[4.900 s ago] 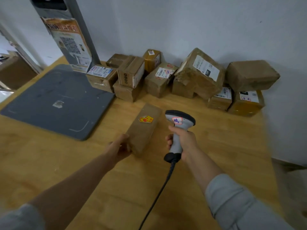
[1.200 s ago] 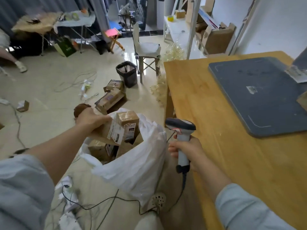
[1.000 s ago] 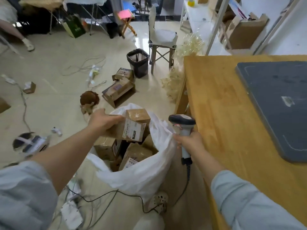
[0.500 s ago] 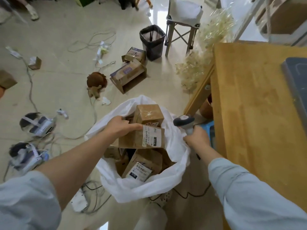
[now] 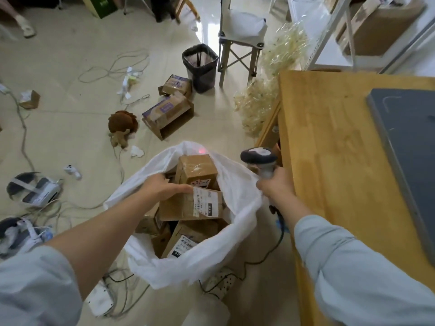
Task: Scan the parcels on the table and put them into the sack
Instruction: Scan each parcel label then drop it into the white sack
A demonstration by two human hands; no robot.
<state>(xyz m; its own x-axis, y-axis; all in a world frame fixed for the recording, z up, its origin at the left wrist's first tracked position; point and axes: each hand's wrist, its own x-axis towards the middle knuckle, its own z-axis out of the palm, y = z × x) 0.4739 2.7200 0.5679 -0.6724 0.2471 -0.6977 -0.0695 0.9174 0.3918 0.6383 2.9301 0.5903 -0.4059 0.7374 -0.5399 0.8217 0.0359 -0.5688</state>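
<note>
Fingers of the left hand lie close together over the upper edge of a parcel, holding it by its top left corner; the thumb is hidden behind the cardboard. From that hand the parcel hangs at 4 o'clock, in the mouth of the white sack, with its label facing the camera. A second parcel stands at 12 o'clock of it, touching it. A third parcel shows at 6 o'clock, partly cut off by the sack's near rim. At 3 o'clock of the sack's mouth the right hand is curled round the handle of the scanner. Sack cloth touches that hand's knuckles; whether the fingers pinch it too, I cannot tell. Along 3 o'clock runs the worktop. Deeper inside, the sack is dark and hard to make out.
</note>
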